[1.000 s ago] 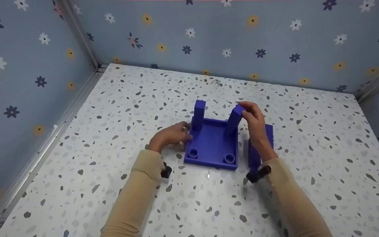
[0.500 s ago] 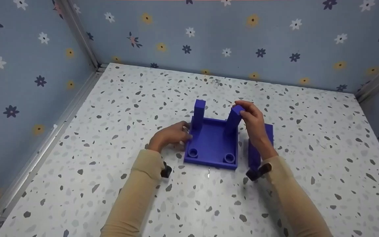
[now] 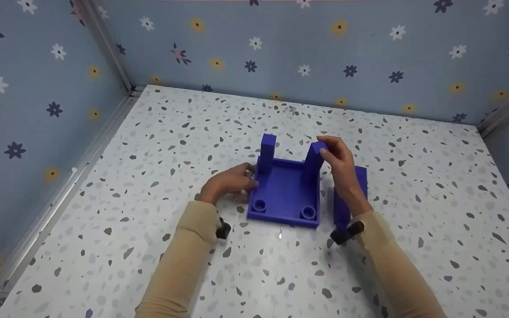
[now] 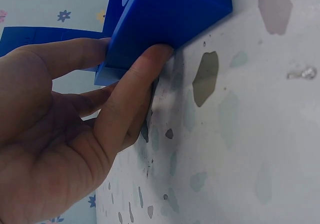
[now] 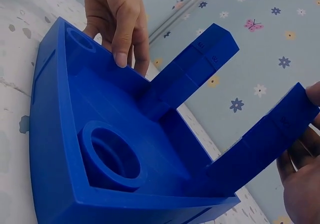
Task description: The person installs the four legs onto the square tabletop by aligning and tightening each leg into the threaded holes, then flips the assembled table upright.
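Observation:
A blue square base with a raised rim (image 3: 285, 190) lies on the table. Two round sockets (image 3: 259, 205) show in its near corners. At the far left corner stands a square blue leg (image 3: 267, 152). My right hand (image 3: 342, 163) pinches the top of a second leg (image 3: 313, 161) at the far right corner, thumb on the near side and fingers behind; this leg leans slightly right. My left hand (image 3: 230, 180) rests its fingertips against the base's left wall, thumb and fingers spread. The left wrist view has these fingertips (image 4: 155, 57) on the outer wall.
More blue pieces (image 3: 361, 179) lie right of the base, partly hidden under my right wrist. The speckled white table (image 3: 184, 132) runs back to a flowered blue wall (image 3: 281, 44), with another wall on the left. A black camera mount (image 3: 346, 233) sits on my right wrist.
The right leg's top has shifted slightly left, and my right thumb has moved further over its top edge. The left hand and the base have stayed in place.

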Motion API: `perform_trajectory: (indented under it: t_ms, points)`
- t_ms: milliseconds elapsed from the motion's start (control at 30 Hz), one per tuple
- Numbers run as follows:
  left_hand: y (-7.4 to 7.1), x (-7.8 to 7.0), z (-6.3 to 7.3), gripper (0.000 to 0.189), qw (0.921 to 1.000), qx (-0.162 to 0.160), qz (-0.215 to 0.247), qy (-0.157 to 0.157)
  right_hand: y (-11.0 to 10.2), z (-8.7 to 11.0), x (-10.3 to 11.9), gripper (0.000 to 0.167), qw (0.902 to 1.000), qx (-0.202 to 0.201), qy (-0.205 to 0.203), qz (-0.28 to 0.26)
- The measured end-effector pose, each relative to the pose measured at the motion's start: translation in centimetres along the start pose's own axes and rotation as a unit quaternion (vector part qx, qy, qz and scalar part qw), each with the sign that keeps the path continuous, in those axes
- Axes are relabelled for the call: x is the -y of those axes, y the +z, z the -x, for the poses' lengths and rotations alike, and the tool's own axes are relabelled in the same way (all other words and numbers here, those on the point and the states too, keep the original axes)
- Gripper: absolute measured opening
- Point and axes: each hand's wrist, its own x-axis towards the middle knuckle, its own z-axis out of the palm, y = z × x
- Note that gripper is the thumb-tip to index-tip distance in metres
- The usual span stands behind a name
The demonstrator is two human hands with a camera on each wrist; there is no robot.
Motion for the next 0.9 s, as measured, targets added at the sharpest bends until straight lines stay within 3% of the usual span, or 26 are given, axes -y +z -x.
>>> perform_trajectory:
  t_ms: [367,633,900]
  points:
    - [0.0,-0.1,0.1,0.051,0.9996,0.008,0.021,-0.015,-0.1,0.2,-0.1,0.032,0.9993,-0.014,-0.01,0.034]
    - [0.0,-0.1,0.2,0.052,0.9996,0.009,0.024,-0.012,0.0,0.2,0.2,0.033,0.9983,-0.02,0.009,0.055]
    - [-0.1,-0.2,0.2,0.049,0.9996,0.011,0.024,-0.008,1.2,1.0,2.4,0.035,0.9955,-0.033,-0.002,0.089]
